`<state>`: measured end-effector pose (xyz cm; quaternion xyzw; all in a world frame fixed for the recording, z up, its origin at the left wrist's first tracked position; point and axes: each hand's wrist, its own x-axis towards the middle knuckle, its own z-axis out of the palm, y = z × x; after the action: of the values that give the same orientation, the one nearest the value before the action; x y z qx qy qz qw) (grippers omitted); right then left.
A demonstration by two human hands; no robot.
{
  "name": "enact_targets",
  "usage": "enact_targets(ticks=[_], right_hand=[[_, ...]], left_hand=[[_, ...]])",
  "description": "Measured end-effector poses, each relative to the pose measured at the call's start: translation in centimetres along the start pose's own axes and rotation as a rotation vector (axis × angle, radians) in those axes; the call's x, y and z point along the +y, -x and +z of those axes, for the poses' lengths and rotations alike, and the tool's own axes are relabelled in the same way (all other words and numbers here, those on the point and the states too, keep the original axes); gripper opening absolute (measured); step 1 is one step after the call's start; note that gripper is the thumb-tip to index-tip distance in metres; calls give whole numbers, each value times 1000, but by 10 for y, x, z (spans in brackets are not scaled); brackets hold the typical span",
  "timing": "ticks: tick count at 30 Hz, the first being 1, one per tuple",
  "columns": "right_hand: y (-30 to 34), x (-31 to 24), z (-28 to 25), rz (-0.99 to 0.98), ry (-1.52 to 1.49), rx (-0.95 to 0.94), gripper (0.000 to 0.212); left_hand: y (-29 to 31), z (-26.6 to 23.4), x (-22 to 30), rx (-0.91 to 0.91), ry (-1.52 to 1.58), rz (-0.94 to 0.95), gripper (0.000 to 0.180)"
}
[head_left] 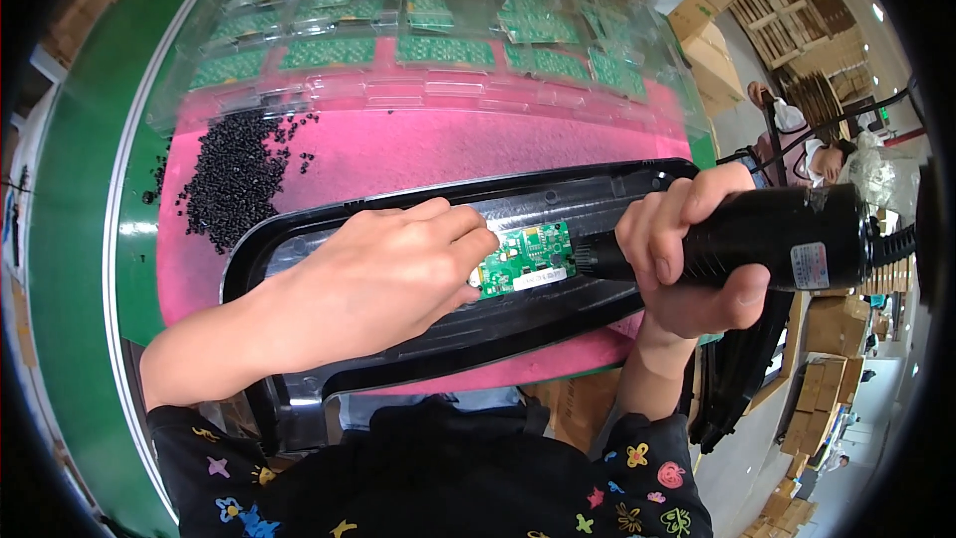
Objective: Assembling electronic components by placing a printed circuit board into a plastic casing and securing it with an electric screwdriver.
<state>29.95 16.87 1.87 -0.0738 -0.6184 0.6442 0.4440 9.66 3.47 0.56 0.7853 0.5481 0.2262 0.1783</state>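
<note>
A long black plastic housing (578,316) lies across the front of the pink mat, its hollow side up. In its middle sits a green circuit board (538,249) with a white label strip. My left hand (398,259) reaches over the housing, fingers curled down at the board's left end; its fingertips are partly hidden. My right hand (677,249) is wrapped around a thick black electric screwdriver (772,239), held nearly level in this view. The screwdriver's ribbed nose points left and meets the board's right end. Its bit and any screw there cannot be made out.
Small black screw-like pieces (231,174) lie heaped on the pink mat (428,144) at left. Clear plastic trays (398,90) with several green circuit boards (443,50) fill the back. The screwdriver's cable (896,244) runs off right. Farther right are cardboard boxes (836,324) and another person (797,149).
</note>
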Motion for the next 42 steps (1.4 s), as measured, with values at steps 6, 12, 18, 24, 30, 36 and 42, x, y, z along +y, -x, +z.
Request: enact_targets(ticks=[6,12,18,24,30,36,42], right_hand=[[-7,-15,-13,128,-190,265,46],[-16,0,-42,237,-517,622,18],[-7,7,-24,128,-488,477,10],[34,-18,-12,48,-388,415,40],[69,-82,-33,-187,-176,429,57],[105,-119,-116,-455,438,680,38],[178,-133,-192,-447,978,867,30]], left_hand=[[-3,-34,21,191,-129,-36,27],[25,-47,5,265,-369,-307,27],[62,-21,-21,249,-350,-393,25],[70,-29,5,96,-339,-382,21],[99,-25,51,385,-89,-324,16],[191,-14,96,898,-71,-461,23],[300,-16,53,1643,226,-635,42]])
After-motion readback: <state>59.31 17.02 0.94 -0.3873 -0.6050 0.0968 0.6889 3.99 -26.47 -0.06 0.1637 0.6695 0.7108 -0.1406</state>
